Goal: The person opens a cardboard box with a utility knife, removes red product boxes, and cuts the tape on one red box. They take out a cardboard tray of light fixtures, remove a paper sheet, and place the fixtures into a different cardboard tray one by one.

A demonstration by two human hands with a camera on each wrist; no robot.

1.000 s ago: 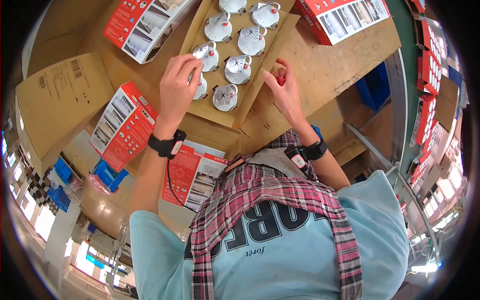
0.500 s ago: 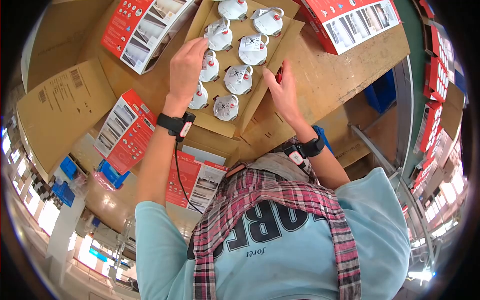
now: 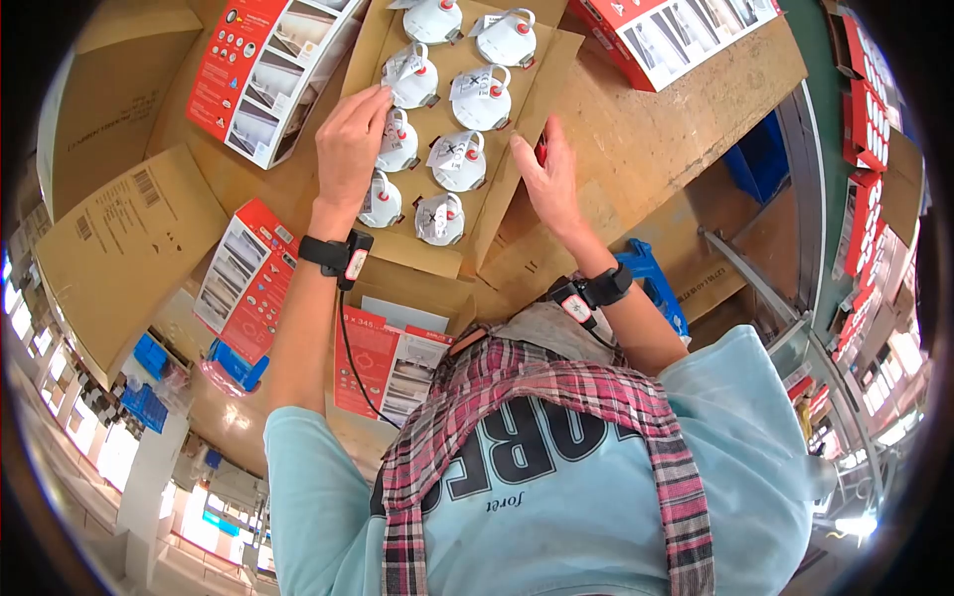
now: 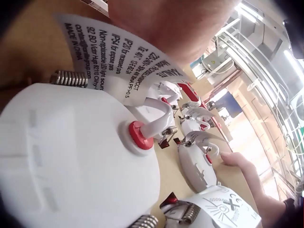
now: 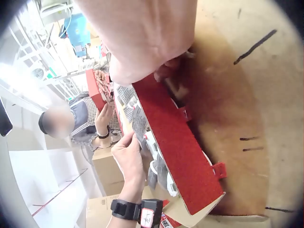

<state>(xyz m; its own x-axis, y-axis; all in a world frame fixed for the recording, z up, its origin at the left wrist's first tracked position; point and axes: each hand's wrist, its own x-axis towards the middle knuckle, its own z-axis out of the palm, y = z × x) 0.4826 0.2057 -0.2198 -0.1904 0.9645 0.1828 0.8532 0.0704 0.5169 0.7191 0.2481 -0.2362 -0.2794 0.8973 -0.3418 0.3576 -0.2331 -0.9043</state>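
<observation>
White round lamps (image 3: 458,160), each with a white cable loop and printed label, lie in two rows inside an open cardboard carton (image 3: 422,256). The left hand (image 3: 348,149) is over the left row, its thumb and fingertips closed at a lamp's label, as the right wrist view of this left hand (image 5: 128,159) suggests. Along the carton's right wall, the right hand (image 3: 552,184) has its thumb against the edge and its fingers extended outside. Something small and red shows between them. In the right wrist view, the carton's outer side (image 5: 173,142) is red, with red tabs.
Red-and-white printed boxes stand at the upper left (image 3: 268,79), upper right (image 3: 676,35) and lower left (image 3: 246,278); another (image 3: 383,363) is near the apron. A brown carton (image 3: 129,238) is at far left. Another person (image 5: 88,116) is beyond the table.
The left hand has moved up the left row, from a lower lamp's label to the one above. The right hand stays beside the carton wall, its fingers straighter than before.
</observation>
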